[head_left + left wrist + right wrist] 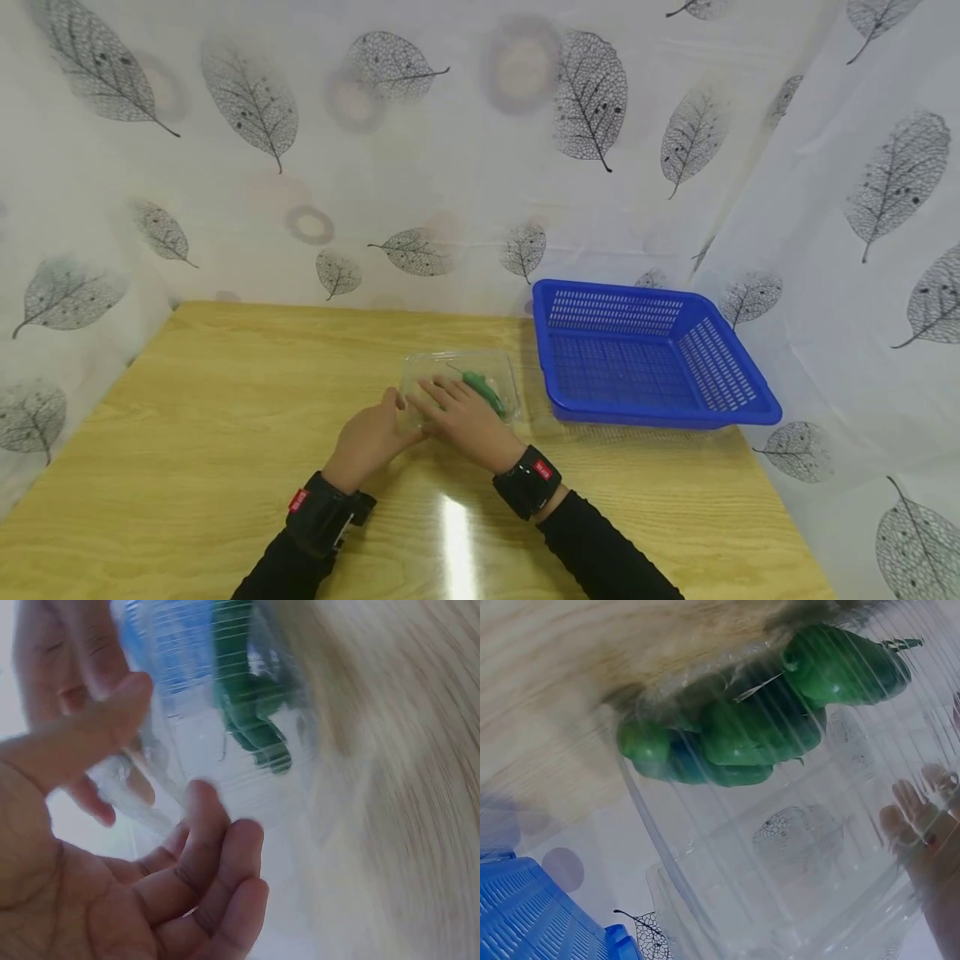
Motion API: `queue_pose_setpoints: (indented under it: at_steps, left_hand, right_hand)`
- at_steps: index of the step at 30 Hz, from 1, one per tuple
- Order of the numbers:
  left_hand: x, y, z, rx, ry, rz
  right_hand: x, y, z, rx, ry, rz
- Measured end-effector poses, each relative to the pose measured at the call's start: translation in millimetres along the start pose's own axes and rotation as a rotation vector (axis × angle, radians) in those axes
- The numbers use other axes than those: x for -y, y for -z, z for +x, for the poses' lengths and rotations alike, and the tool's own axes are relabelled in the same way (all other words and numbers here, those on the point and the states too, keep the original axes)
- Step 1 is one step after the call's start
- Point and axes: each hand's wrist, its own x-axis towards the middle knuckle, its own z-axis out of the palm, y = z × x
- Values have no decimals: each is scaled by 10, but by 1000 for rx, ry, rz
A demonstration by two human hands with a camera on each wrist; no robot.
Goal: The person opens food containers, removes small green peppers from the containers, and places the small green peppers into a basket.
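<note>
A clear plastic box [516, 387] with several green peppers [483, 394] in it rests on the wooden table. My left hand [367, 446] is at its near left corner; in the left wrist view, the thumb and curled fingers are around the plastic edge. Spread over the box's near side are the fingers of my right hand [476, 429], which hide part of the contents; its thumb is hidden in the head view. The right wrist view shows peppers [757, 735] through the ribbed plastic, with the left hand [937, 862] behind it.
A blue slotted basket [626, 412] stands to the right of the box, at the table's back right. Leaf-patterned white cloth [450, 183] hangs behind the table [247, 417] and along both its sides.
</note>
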Motion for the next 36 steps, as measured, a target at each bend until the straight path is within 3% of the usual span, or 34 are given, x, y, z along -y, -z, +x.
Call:
queue_pose_setpoints:
  at_steps: [7, 16, 22, 30, 36]
  left_hand:
    - [202, 50, 89, 120, 26, -342]
    - [304, 53, 110, 152, 15, -542]
    - [313, 62, 123, 147, -13, -553]
    - [299, 4, 151, 46, 68, -478]
    - [311, 16, 164, 78, 82, -456]
  right_hand:
    - [6, 13, -16, 43, -27, 56]
    - [2, 45, -48, 89, -33, 36]
    - [-19, 73, -62, 104, -56, 41]
    - [-42, 81, -65, 75, -3, 87]
    - [-32, 69, -95, 85, 56, -6]
